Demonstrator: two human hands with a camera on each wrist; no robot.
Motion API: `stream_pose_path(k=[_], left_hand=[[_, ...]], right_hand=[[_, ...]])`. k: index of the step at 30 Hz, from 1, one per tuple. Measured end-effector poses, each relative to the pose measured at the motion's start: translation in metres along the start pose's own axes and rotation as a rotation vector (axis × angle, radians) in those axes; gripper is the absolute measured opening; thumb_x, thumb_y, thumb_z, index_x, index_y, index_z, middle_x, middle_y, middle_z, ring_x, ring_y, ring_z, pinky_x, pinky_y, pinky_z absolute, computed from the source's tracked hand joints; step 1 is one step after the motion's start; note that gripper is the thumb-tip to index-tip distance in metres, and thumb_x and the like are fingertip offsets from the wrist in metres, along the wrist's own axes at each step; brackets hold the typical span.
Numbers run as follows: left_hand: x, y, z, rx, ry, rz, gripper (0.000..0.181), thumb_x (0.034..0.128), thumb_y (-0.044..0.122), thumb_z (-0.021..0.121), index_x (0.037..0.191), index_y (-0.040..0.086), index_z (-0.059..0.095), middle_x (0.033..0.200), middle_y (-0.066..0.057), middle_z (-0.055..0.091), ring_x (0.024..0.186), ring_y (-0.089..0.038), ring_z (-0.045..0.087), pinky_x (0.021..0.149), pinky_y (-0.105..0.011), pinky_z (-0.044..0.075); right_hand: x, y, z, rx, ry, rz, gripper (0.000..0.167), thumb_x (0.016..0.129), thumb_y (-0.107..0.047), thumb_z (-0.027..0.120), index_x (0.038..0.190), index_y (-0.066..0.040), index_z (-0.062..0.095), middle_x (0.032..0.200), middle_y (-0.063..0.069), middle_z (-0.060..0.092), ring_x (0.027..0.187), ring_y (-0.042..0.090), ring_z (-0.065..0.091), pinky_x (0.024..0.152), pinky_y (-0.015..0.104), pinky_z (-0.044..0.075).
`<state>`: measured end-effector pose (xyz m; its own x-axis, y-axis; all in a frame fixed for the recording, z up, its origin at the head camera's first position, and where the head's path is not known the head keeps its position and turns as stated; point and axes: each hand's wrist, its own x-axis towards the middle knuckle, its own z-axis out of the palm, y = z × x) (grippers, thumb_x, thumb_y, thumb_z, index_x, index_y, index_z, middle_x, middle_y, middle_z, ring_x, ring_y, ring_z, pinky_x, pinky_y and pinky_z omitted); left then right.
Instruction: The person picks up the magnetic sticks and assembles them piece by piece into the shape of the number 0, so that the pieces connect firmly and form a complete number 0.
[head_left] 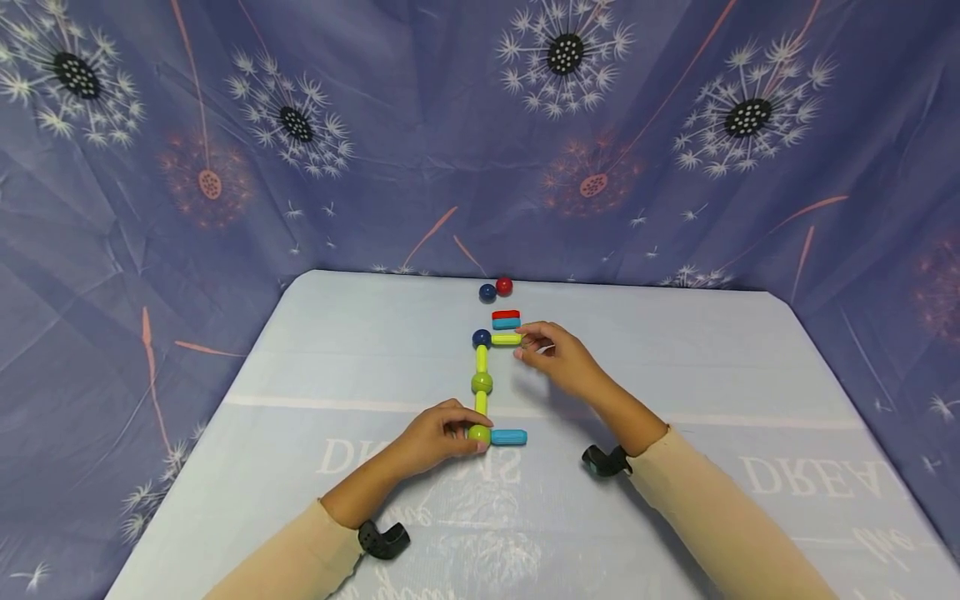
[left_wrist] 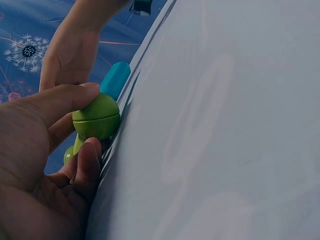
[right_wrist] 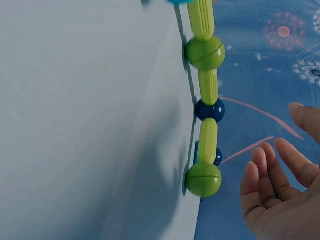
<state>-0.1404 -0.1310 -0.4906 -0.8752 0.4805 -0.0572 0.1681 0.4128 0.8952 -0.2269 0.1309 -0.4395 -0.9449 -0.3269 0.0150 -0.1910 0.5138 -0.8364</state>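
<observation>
Lime-green ball (head_left: 480,435), nearest in the rod-and-ball chain (head_left: 482,383) on the table (head_left: 675,350), sits pinched by the left hand (head_left: 433,435), the right hand (head_left: 562,362) loosely spread beside the far yellow-green rod (head_left: 506,340), where a sideways nudge could swivel or unseat the joint at the navy ball (head_left: 482,337).

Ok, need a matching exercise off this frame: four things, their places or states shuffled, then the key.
1. Red ball
2. Red rod
3. Left grip
4. Middle green ball

A. Joined between two yellow-green rods
B. Pinching the near green ball
C. Beside a dark blue ball, near the far edge of the table
D. Lying alongside a blue rod

Pairs: 1-C, 2-D, 3-B, 4-A
</observation>
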Motion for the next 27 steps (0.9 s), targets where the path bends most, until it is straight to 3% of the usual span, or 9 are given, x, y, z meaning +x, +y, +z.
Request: stream_pose_path(k=[5, 16, 27], left_hand=[[0.000, -0.002, 0.000, -0.004, -0.001, -0.012, 0.030, 0.0851, 0.025, 0.082, 0.114, 0.023, 0.077, 0.093, -0.006, 0.060, 0.081, -0.013, 0.051, 0.067, -0.020, 0.043], [0.001, -0.002, -0.001, -0.028, 0.001, -0.006, 0.031, 0.0847, 0.023, 0.083, 0.115, 0.019, 0.077, 0.095, -0.008, 0.059, 0.081, -0.012, 0.051, 0.067, -0.020, 0.043], [0.002, -0.002, -0.001, -0.044, 0.001, -0.016, 0.032, 0.0840, 0.023, 0.083, 0.115, 0.021, 0.077, 0.096, -0.008, 0.060, 0.081, -0.013, 0.050, 0.068, -0.020, 0.043]], right_hand=[[0.016, 0.003, -0.003, 0.021, 0.013, 0.010, 0.051, 0.097, -0.027, 0.069, 0.143, -0.012, 0.054, 0.133, 0.015, 0.060, 0.118, 0.027, 0.060, 0.105, 0.046, 0.048], [0.048, 0.012, -0.007, -0.014, 0.032, 0.017, 0.058, 0.097, -0.030, 0.069, 0.149, -0.013, 0.048, 0.140, 0.012, 0.055, 0.130, 0.031, 0.055, 0.110, 0.048, 0.046], [0.075, 0.017, -0.005, -0.051, -0.023, 0.058, 0.068, 0.098, -0.038, 0.067, 0.156, -0.016, 0.039, 0.149, 0.013, 0.051, 0.135, 0.031, 0.052, 0.109, 0.050, 0.048]])
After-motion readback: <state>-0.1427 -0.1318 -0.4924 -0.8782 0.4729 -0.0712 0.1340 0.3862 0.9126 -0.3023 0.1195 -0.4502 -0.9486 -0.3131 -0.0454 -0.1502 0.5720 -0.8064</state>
